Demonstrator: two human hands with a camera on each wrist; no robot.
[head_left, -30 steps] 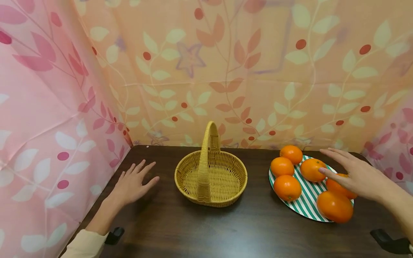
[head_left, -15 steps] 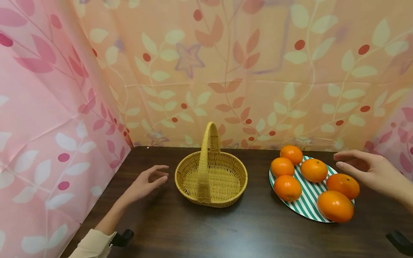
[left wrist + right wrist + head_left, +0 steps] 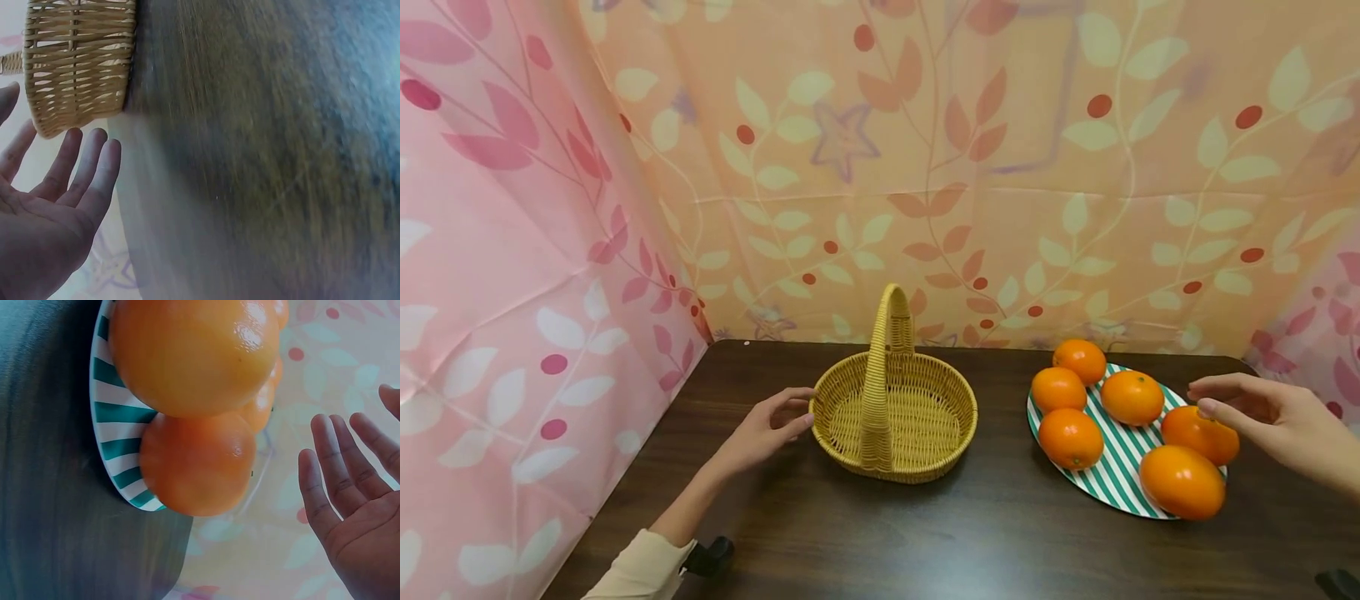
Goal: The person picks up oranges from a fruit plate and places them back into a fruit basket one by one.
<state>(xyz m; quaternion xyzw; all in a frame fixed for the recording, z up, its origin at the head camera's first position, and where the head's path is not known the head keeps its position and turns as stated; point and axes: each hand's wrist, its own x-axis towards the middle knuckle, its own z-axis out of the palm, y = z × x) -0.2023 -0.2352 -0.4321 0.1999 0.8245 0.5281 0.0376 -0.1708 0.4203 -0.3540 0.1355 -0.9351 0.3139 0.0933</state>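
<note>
A yellow wicker basket with a tall arched handle stands upright on the dark table, with nothing inside. At its left rim is my left hand, fingers loosely bent; whether the fingertips touch the rim I cannot tell. In the left wrist view those fingers lie close to the woven side. To the right, several oranges sit on a green-and-white striped plate. My right hand hovers at the plate's right edge, beside the right-hand orange. The right wrist view shows its fingers apart from the fruit, holding nothing.
The dark wooden table stretches between basket and plate and toward the front. A flowered curtain hangs right behind the table's back edge, and pink cloth hangs along the left side.
My left hand has moved right to the basket's rim, its fingers bending from spread. The right hand drew back rightward off the plate, then came slightly lower by the right-hand orange. Basket and fruit stayed put.
</note>
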